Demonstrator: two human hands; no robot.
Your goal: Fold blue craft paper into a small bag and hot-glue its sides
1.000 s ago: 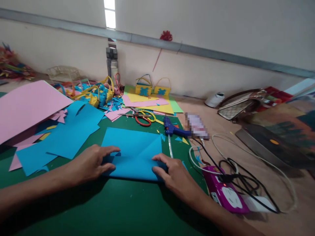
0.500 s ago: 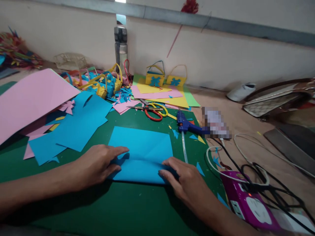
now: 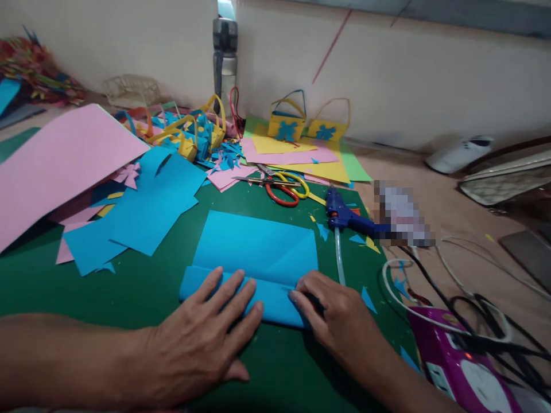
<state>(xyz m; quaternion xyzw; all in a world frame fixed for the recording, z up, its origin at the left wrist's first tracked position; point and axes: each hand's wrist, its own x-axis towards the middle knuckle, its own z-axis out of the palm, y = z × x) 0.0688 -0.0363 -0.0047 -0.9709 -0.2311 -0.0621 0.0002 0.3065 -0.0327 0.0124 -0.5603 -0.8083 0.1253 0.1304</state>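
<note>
On the green mat (image 3: 142, 295), inward from its right edge, the blue sheet (image 3: 258, 241) is laid with its near side folded over; the fold is pressed by the spread, opened fingers of the left hand (image 3: 202, 338), while its right end is touched by the curled right hand (image 3: 338, 310), though whether paper is pinched there cannot be told. Near the mat's far right corner, beside the glue gun (image 3: 338, 211), a flat object (image 3: 402, 215) is masked by blocks, any print left unreadable. The bag (image 3: 486, 182) and purple power box (image 3: 458, 358) are cut off by the view.
</note>
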